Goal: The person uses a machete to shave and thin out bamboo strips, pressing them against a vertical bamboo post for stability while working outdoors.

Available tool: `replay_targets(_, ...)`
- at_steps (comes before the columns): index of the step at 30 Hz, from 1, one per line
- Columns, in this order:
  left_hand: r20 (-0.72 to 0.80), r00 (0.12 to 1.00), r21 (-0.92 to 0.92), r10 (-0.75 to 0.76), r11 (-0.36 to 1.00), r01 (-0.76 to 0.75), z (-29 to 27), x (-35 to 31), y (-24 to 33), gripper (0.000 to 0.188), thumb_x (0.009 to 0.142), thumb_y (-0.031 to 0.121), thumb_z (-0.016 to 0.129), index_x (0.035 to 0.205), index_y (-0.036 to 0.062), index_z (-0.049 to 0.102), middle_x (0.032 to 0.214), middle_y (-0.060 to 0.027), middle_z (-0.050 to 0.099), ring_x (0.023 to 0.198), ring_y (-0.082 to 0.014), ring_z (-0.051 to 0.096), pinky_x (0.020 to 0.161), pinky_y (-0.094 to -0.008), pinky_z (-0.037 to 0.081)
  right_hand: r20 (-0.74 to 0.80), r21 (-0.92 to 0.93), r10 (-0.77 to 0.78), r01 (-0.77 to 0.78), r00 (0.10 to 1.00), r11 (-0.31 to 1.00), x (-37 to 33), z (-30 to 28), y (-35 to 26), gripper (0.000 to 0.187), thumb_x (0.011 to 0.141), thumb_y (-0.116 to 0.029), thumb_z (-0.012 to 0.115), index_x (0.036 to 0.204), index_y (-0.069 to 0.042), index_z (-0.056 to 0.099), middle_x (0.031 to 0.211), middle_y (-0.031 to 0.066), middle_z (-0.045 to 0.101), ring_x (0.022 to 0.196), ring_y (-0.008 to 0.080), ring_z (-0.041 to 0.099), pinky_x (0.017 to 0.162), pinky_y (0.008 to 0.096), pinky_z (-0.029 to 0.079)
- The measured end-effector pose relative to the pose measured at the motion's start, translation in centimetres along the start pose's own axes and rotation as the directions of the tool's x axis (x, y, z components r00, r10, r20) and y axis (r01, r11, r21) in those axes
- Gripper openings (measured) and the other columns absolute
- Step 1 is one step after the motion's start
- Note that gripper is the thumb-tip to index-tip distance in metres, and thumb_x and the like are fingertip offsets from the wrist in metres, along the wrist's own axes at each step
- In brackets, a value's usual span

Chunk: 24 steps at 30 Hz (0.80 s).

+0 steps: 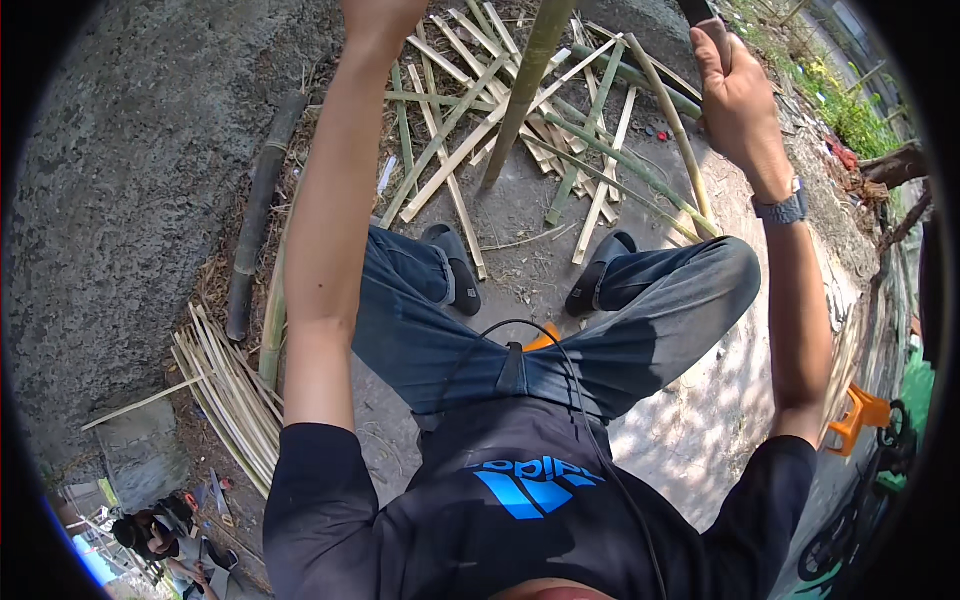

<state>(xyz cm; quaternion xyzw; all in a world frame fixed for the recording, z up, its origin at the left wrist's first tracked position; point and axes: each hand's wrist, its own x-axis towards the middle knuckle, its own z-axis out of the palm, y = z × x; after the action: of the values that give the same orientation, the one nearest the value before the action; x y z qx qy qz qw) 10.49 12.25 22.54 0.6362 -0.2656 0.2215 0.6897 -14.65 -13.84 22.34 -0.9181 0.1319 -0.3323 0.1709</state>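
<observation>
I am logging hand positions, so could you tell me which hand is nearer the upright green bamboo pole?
Left. The left hand is just left of the bamboo pole; the right hand is farther right, gripping a dark handle.

Bare concrete ground (130, 200), grey and rough, carries everything here. Split bamboo strips (520, 120) lie criss-crossed in a loose heap ahead of two black slippers (455, 265) planted on the ground. A thick green bamboo pole (525, 85) stands tilted with its foot on the ground amid the strips. To the left, a dark round pole (258, 210) lies lengthwise, with a bundle of pale thin slats (225, 395) near its lower end. An orange plastic stool (858, 415) stands at the right edge, well apart from the heap.
</observation>
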Motion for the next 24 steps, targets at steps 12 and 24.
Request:
replay_targets(12,0.308,0.946,-0.192,-0.104,0.967,0.169,-0.2,-1.2,1.6,0.046,0.107,0.039,0.056,0.134,0.002,0.055,0.12,-0.0082,0.07,0.109,-0.0159,0.065,0.088,-0.0305,0.052,0.223,0.306,-0.114,0.042,0.968,0.951,0.8,-1.2,-5.3,0.038,0.104,-0.039,0.059,0.105,-0.001,0.057,0.079,0.0188,0.06,0.077,0.0328,0.064,0.073,0.0457,0.05)
replay_targets(24,0.326,0.938,0.226,0.117,0.954,-0.198,5.8,-0.8,-2.1,0.041,0.098,0.041,0.071,0.11,0.0018,0.071,0.088,-0.0095,0.076,0.078,-0.0161,0.072,0.07,-0.0344,0.055,0.297,0.068,-0.017,-0.004,0.955,0.998,9.1,-13.4,-6.7,0.05,0.112,-0.043,0.043,0.091,-0.004,0.065,0.07,0.0009,0.066,0.051,0.0096,0.062,0.043,0.0229,0.047)
